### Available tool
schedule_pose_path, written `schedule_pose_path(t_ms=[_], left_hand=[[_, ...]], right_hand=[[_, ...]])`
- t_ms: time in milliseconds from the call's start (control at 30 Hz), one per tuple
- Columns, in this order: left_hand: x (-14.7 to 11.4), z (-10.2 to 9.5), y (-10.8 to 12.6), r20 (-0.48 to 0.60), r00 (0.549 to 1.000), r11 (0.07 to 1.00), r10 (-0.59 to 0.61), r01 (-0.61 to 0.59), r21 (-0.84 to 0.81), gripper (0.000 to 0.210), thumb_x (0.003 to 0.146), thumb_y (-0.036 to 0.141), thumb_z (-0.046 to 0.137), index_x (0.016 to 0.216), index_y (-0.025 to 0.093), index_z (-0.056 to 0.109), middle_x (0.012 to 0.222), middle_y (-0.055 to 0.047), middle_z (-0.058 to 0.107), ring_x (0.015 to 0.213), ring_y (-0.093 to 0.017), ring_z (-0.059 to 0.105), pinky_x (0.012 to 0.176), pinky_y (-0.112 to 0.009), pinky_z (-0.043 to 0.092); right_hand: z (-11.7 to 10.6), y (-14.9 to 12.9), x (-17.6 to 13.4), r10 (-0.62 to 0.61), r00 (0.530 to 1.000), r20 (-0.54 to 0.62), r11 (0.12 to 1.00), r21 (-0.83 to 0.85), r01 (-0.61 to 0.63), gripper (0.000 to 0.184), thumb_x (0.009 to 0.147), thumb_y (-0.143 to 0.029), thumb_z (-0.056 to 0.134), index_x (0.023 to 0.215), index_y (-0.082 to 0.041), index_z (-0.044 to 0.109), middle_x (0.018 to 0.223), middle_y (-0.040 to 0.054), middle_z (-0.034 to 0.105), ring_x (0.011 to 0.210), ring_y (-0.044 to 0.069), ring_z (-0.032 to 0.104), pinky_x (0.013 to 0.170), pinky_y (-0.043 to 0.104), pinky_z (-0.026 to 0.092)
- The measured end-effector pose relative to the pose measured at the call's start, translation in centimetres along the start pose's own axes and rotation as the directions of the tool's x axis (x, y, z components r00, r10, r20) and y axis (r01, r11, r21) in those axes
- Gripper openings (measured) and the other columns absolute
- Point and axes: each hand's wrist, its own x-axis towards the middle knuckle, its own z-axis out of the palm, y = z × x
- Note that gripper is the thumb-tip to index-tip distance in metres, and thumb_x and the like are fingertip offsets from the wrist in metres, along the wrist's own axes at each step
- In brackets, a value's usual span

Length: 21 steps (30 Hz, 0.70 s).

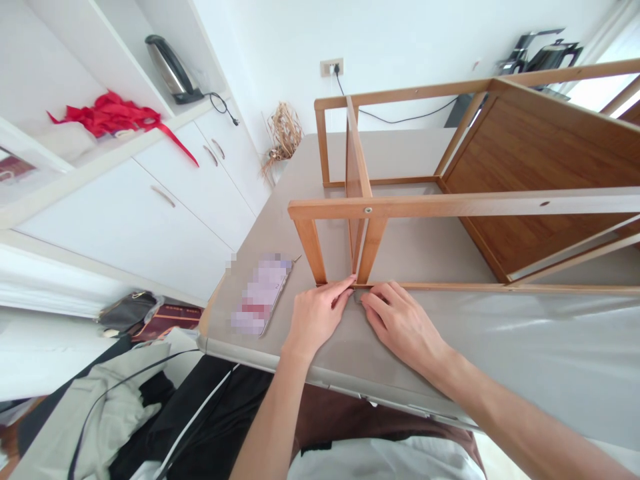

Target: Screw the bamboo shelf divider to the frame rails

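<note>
A wooden shelf frame (330,209) lies on its side on the grey-topped table (300,173). My left hand (316,313) is at the frame's lower rail, with thumb and forefinger brought together where an upright and a board meet the rail. What lies between those fingertips is hidden. My right hand (400,319) rests on the tabletop just to the right, its fingers curled in a pinch. At its fingertips shows a small metallic piece (358,298), too small to name, close to the rail.
A flat pale-purple item (263,293), partly pixelated, lies left of my hands. White cabinets (175,187) stand at the left, with a kettle (173,70) and red ribbon (113,115) on them. Clothes (110,407) are heaped below the table's left corner. A cable hangs from a wall socket (332,67).
</note>
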Motion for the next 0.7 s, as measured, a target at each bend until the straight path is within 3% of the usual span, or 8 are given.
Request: schedule_pose_path(t_ms=[433, 700], left_hand=[[-0.08, 0.07, -0.06, 0.000, 1.000, 1.000, -0.010, 0.010, 0.001, 0.031, 0.098, 0.031, 0.057, 0.127, 0.038, 0.067, 0.099, 0.004, 0.078, 0.073, -0.011, 0.069, 0.065, -0.023, 0.042], [-0.04, 0.15, -0.19, -0.002, 1.000, 1.000, -0.010, 0.010, -0.007, 0.031, 0.097, 0.030, 0.058, 0.127, 0.037, 0.067, 0.092, 0.005, 0.078, 0.069, -0.011, 0.067, 0.063, -0.023, 0.040]], right_hand=[[0.48, 0.01, -0.34, 0.026, 1.000, 0.009, 1.000, -0.007, -0.026, 0.019, 0.095, -0.010, 0.050, 0.098, -0.018, 0.066, 0.092, 0.0058, 0.056, 0.085, 0.018, 0.050, 0.076, 0.031, 0.045], [0.76, 0.26, -0.53, 0.037, 0.999, 0.018, 0.999, 0.010, -0.037, 0.021, 0.094, -0.007, 0.050, 0.102, -0.018, 0.066, 0.095, 0.0066, 0.056, 0.088, 0.019, 0.050, 0.076, 0.030, 0.047]])
